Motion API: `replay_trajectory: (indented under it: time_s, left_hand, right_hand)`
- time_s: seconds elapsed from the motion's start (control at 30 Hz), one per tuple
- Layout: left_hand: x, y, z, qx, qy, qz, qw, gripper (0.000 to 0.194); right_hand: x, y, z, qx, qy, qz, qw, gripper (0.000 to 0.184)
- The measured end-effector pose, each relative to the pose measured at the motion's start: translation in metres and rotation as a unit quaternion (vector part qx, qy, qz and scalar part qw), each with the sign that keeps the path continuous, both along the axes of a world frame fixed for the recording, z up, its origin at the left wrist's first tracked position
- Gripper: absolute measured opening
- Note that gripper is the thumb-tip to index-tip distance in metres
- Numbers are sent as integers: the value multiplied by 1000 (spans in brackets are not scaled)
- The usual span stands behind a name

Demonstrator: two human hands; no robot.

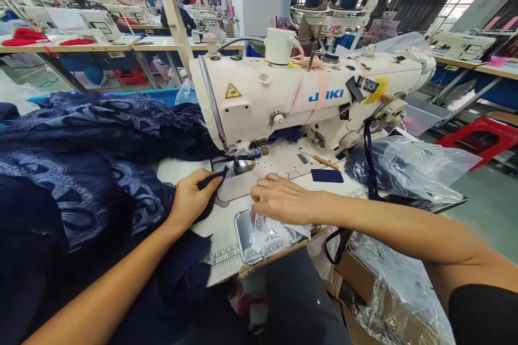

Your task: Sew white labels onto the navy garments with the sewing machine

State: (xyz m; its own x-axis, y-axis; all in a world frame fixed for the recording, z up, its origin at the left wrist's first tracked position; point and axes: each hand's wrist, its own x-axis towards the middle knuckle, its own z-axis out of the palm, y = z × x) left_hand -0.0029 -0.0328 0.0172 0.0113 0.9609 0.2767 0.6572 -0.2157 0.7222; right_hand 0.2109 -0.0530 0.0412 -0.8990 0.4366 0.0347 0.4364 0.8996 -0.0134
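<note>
My left hand point(191, 197) pinches the edge of a dark navy fabric point(210, 179) between thumb and fingers, just left of the presser foot point(237, 166) of a white sewing machine point(251, 91). More of this cloth, partly lace-patterned point(84, 194), is heaped on the left and hangs over the table's front edge. My right hand point(279, 198) is above a small metal tray point(239, 232) of white printed labels point(269, 240). Its fingers are curled together, and one label strip stands up right under the fingertips. Whether they grip that strip is hidden.
Right of the needle lie a wooden-handled tool point(326, 163) and a navy fabric rectangle point(327, 176). A clear plastic bag point(424, 164) with dark contents sits at the table's right end. Below are a cardboard box point(356, 275) and plastic wrapping. A red stool point(485, 137) stands behind.
</note>
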Motion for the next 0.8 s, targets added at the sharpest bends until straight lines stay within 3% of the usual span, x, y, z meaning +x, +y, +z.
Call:
replay_trajectory:
  time_s: [0.2, 0.37, 0.53, 0.7, 0.8]
  left_hand:
    - [12, -16, 15, -97, -138, -49, 984, 24]
    - [14, -20, 10, -178, -259, -47, 948, 28]
    - [15, -19, 7, -202, -319, -28, 925, 28]
    - [18, -21, 10, -228, -333, -20, 915, 27]
    - [20, -23, 13, -233, -329, -28, 915, 28]
  right_hand:
    - [-4, 10, -9, -20, -2, 43, 999, 15]
    - [-2, 12, -12, -77, 14, 68, 995, 4]
    - [-2, 3, -15, -49, 74, 82, 993, 6]
    - [4, -1, -15, -10, 194, 14, 981, 13]
    - [5, -2, -8, -85, 300, -34, 949, 9]
